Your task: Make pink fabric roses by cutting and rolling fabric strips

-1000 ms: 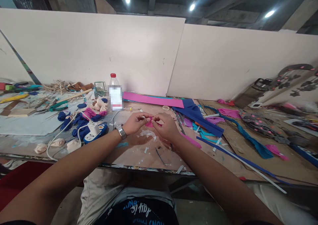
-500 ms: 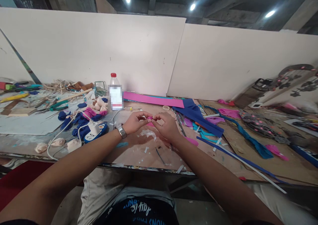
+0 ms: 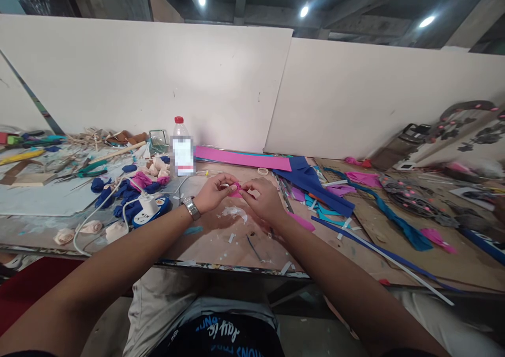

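Over the middle of the table, a small piece of pink paper (image 3: 235,191) is pinched between both hands. My left hand (image 3: 215,193), with a metal watch on its wrist, grips the paper from the left with thumb and fingers. From the right, my right hand (image 3: 263,196) holds the same piece, its fingertips almost touching the left ones. The fingers hide part of the paper. A pink strip (image 3: 302,222) lies under my right wrist, and a whitish smear (image 3: 235,213) marks the table just below the hands.
Left of the hands are a bottle (image 3: 183,152), a blue power strip (image 3: 152,212) with a white cable, and blue, pink and cream paper flowers (image 3: 128,189). Pink sheets (image 3: 244,160) lie behind. Blue strips (image 3: 315,183), a white stick (image 3: 398,262) and cardboard (image 3: 371,215) are at right.
The fingers have shifted slightly around the pink paper, and more of it shows between them. The pink strip under my right wrist appears a little shifted.
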`<state>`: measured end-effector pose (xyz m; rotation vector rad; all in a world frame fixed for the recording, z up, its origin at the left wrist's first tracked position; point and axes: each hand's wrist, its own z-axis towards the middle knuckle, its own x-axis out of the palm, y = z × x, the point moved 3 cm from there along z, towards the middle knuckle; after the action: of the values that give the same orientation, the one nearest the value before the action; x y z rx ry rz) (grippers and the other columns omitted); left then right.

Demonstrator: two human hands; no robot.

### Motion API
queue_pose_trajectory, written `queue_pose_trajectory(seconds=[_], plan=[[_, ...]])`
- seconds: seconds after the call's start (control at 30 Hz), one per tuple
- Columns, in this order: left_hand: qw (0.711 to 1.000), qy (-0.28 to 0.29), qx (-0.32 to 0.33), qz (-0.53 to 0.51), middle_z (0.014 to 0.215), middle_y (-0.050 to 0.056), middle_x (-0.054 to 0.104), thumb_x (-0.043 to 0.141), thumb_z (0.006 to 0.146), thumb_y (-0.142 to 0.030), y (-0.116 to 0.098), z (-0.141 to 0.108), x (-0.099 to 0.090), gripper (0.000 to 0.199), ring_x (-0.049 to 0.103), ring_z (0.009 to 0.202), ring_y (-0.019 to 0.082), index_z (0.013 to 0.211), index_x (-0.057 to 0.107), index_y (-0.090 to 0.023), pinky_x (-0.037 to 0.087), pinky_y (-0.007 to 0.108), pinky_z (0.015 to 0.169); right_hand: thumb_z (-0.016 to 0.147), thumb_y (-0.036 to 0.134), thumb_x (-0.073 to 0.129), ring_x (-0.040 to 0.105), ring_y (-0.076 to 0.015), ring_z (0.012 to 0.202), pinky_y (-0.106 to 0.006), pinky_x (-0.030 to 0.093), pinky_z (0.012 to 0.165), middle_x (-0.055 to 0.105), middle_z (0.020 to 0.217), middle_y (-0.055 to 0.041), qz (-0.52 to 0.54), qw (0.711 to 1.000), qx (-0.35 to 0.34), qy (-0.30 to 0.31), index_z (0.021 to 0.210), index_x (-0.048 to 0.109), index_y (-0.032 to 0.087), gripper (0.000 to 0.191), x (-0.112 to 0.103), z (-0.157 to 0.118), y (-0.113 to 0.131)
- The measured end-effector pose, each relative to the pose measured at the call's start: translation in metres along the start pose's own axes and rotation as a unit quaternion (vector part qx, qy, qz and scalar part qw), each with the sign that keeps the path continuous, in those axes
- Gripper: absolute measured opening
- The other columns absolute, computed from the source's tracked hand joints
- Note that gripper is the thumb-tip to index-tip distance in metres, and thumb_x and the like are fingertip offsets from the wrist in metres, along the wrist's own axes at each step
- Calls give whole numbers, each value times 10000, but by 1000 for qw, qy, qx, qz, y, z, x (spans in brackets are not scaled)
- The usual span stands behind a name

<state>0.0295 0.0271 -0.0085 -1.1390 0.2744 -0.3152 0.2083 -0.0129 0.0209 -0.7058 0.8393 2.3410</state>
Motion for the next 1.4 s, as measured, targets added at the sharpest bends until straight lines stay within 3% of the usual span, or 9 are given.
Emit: queue_pose_trajectory(seconds=[0.6, 1.03, 1.4], plan=[[997, 18, 21, 68, 1010, 96, 749, 785, 814, -443, -3, -1, 1, 329, 667, 905, 193, 988, 754, -165, 519, 318, 804, 889, 285, 696, 649, -225, 812, -362, 460, 766, 743, 833, -43, 12, 1000, 9, 2, 829, 708, 224, 87, 1, 0, -2], [999, 5, 7, 44, 986, 90, 754, 742, 840, -507, -5, 1, -1, 393, 656, 852, 177, 1030, 748, -163, 502, 307, 779, 918, 294, 679, 674, -230, 864, -380, 464, 818, 771, 909, -42, 12, 1000, -4, 12, 888, 726, 236, 80, -1, 1, 1], [997, 32, 23, 64, 1004, 86, 768, 736, 848, -495, -7, 0, 0, 359, 675, 886, 199, 1017, 770, -179, 528, 330, 799, 867, 215, 667, 633, -215, 809, -359, 433, 777, 724, 800, -16, 2, 1000, 7, 6, 778, 668, 232, 90, -4, 1, 6]])
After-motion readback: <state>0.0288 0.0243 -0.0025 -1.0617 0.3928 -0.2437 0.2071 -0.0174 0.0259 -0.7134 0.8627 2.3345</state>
